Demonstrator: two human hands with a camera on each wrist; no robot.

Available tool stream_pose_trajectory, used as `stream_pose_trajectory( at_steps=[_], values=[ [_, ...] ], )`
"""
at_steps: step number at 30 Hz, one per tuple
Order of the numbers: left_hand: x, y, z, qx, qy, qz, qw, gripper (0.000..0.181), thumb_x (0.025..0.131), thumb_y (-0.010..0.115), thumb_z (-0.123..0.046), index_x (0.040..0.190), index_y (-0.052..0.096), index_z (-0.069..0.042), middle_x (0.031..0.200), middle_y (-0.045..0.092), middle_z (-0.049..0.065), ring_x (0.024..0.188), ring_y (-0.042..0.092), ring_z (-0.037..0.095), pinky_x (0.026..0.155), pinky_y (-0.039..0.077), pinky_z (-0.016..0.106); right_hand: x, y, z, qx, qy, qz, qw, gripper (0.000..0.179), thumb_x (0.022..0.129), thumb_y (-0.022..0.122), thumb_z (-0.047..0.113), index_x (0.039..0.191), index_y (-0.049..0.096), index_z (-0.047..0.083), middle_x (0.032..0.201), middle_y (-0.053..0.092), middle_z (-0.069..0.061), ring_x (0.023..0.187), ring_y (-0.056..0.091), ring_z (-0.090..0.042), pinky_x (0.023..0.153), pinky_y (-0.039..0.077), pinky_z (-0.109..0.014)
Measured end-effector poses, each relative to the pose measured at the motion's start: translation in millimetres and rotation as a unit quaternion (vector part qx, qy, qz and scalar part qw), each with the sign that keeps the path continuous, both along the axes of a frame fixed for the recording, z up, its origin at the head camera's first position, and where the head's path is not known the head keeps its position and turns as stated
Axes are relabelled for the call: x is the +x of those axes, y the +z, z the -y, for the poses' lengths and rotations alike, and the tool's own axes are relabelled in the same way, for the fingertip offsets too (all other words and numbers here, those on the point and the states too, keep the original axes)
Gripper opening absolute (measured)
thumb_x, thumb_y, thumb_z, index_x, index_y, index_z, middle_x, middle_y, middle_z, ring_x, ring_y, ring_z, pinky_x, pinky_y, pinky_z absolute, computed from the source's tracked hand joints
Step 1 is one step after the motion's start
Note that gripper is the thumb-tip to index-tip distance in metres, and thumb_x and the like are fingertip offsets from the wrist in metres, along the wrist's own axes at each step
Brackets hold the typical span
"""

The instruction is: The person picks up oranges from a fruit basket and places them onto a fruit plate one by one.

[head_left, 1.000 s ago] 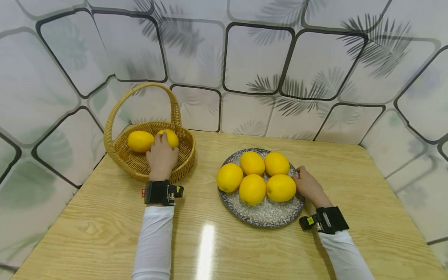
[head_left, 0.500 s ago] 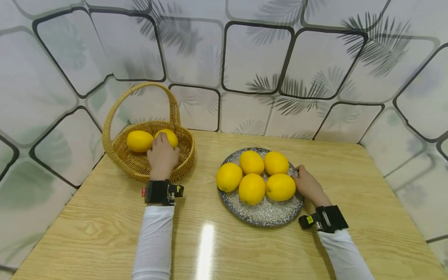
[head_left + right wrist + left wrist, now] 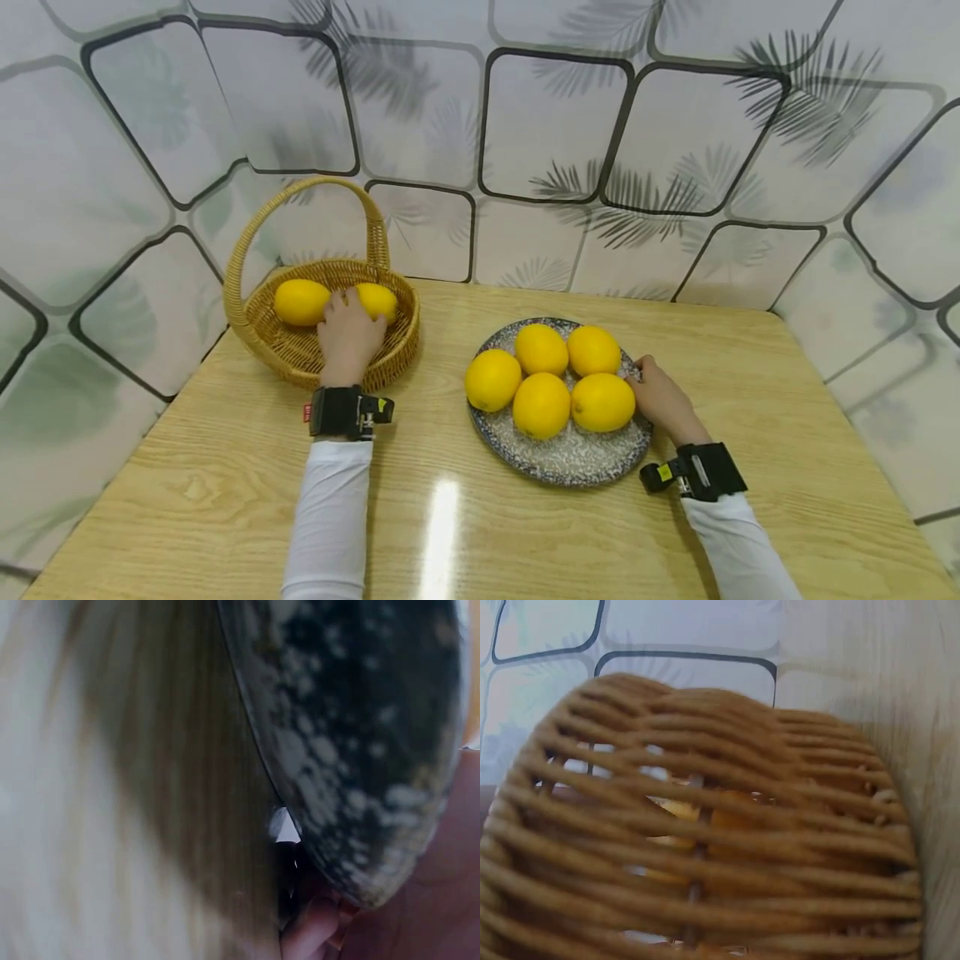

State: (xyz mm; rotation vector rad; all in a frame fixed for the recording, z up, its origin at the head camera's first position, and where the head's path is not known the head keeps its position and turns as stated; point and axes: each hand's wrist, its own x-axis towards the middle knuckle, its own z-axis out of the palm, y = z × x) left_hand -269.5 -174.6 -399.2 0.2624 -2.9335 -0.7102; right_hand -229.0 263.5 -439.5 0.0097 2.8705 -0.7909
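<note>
My left hand (image 3: 350, 333) reaches over the near rim into a wicker basket (image 3: 397, 358) with a tall handle. Its fingers are spread loosely against the left side of a lemon (image 3: 379, 301), with the thumb at that lemon's near side. Another lemon (image 3: 302, 302) lies at the basket's left. In the left wrist view the woven wall (image 3: 705, 847) hides most of this. My right hand (image 3: 663, 402) grips the right rim of a speckled grey plate (image 3: 562, 467), thumb on top and fingers under the edge, as the right wrist view shows.
Several lemons (image 3: 541, 406) sit grouped on the plate, mostly toward its far side. The wooden table (image 3: 510, 550) meets a patterned wall covering (image 3: 547, 125) behind the basket and plate. Bright light reflects off the table between the forearms.
In the basket, the lemon by my left hand has shifted right, and my fingers no longer lie over its top. My right hand and the plate stay where they were.
</note>
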Motion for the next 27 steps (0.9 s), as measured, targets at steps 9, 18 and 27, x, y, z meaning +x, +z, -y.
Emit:
stream_pose_trajectory(
  at_steps=[9,18,27],
  values=[
    [-3.1,1.3,-12.3,0.014,-0.035,-0.019,0.9991,0.069,0.096,0.052,-0.034,0.152,0.025,-0.002,0.151,0.028,0.031,0.134,0.031,0.048,0.106,0.036,0.067,-0.4,-1.5,-0.9,0.002,-0.003,-0.001,1.0000,0.048,0.103,0.035,0.024,0.134,0.035,-0.012,0.120,0.058,-0.037,0.086,0.057,-0.033,0.067,0.046,-0.038],
    [1.4,5.0,-12.4,-0.034,-0.046,-0.013,0.9983,0.076,0.086,0.066,-0.041,0.145,0.039,-0.002,0.139,0.033,0.032,0.121,0.036,0.050,0.093,0.048,0.063,-0.3,-0.4,-0.9,0.006,-0.002,-0.005,1.0000,0.048,0.102,0.034,0.023,0.134,0.036,-0.013,0.119,0.058,-0.038,0.084,0.056,-0.033,0.066,0.044,-0.038],
    [7.1,9.3,-10.1,-0.057,-0.039,0.023,0.9973,0.087,0.085,0.067,-0.042,0.144,0.029,0.009,0.138,0.034,0.042,0.121,0.036,0.056,0.098,0.044,0.065,-0.5,0.4,-0.5,0.009,-0.001,-0.006,0.9999,0.048,0.102,0.034,0.022,0.133,0.036,-0.014,0.121,0.057,-0.039,0.087,0.056,-0.034,0.068,0.046,-0.040]
  ],
)
